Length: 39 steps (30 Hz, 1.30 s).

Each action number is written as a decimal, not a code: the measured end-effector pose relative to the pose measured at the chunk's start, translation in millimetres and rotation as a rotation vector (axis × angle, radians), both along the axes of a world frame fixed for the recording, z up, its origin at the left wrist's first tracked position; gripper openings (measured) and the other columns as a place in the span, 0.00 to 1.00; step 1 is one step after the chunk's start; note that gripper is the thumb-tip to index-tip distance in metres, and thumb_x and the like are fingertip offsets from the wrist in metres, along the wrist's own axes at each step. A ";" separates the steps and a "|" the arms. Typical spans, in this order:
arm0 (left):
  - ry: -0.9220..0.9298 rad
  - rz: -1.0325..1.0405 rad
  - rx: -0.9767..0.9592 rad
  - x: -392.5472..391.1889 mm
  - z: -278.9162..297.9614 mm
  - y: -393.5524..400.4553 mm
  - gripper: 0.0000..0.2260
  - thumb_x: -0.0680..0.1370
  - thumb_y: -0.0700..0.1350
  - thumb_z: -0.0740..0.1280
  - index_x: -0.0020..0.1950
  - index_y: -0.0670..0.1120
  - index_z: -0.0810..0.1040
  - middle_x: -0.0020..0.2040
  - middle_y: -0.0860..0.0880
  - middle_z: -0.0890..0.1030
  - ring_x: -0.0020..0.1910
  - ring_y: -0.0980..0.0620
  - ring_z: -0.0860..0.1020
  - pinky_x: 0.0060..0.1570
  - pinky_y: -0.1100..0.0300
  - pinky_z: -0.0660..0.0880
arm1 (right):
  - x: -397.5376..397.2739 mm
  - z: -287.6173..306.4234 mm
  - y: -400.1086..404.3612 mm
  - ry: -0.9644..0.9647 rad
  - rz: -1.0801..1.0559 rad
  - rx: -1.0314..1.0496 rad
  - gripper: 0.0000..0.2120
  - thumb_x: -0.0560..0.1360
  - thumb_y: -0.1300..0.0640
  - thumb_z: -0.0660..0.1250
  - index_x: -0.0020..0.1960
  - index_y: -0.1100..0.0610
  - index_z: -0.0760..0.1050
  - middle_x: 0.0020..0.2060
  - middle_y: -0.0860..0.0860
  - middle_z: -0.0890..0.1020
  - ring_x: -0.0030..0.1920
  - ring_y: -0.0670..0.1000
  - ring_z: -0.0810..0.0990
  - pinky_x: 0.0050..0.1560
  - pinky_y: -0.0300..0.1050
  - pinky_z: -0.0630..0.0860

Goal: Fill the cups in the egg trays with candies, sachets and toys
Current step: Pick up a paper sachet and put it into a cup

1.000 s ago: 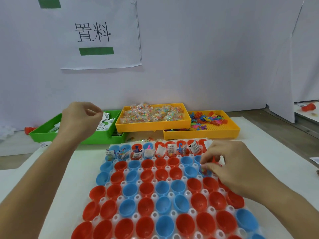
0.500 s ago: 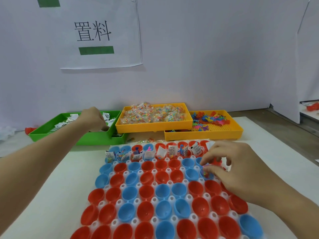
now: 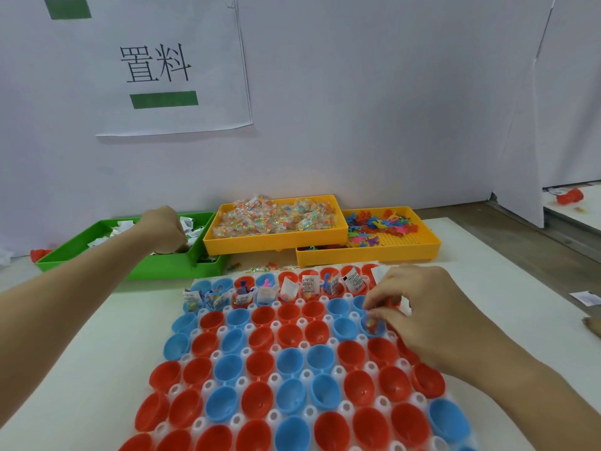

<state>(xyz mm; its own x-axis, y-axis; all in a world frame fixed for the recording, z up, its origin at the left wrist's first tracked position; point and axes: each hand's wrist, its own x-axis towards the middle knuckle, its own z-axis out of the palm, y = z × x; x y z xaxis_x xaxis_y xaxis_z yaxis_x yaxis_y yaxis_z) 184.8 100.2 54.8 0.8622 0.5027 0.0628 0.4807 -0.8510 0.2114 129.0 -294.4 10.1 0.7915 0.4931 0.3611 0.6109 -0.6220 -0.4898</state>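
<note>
Candy went in first on this pass: your right hand [image 3: 432, 317] hung over the far right part of the egg tray [image 3: 224, 336], fingers curled, thumb and forefinger pinching a candy packet [image 3: 373, 325] down into a blue cup [image 3: 370, 330] just under your fingertips. Your left hand [image 3: 162, 227] was stretched well away from it, down inside the green bin [image 3: 97, 255], fingers curled among the white sachets [image 3: 190, 224]; whether it had one pinched, the view did not show.

To do this step well, you needed to seat the packet fully below the cup's rim before letting go, so it would not spring back out or spill into the red cup beside it. I judged a light press with one fingertip enough. Your left hand needed to lift a single sachet, not a clump, and carry it to that same cup.

The tray's long axis ran away from you, from your wrists toward the bins. Its cups all opened upward. Only the row beyond your right fingertips held sachets and toys, the sachets standing roughly on end; the rows under and behind your right hand were mostly empty, so the task was far from done. The yellow candy tray [image 3: 276, 239] sat between your two hands, farther off, with the toy tray [image 3: 367, 255] beyond your right hand.
</note>
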 end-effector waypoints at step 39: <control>-0.635 0.173 -0.714 -14.7 -8.0 10.3 0.11 0.76 0.36 0.73 0.57 0.35 0.80 0.55 0.33 0.81 0.45 0.40 0.81 0.39 0.60 0.82 | -0.4 1.1 -1.5 -0.056 0.014 0.073 0.06 0.74 0.57 0.74 0.47 0.46 0.85 0.40 0.33 0.79 0.51 0.34 0.75 0.47 0.23 0.69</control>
<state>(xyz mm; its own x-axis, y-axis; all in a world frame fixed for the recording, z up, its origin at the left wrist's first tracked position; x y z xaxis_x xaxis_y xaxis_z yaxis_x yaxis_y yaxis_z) 170.1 110.5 46.8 0.6833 0.7199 0.1218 0.2058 -0.3500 0.9138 128.5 -296.0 11.2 0.7623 0.4749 0.4399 0.6470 -0.5772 -0.4981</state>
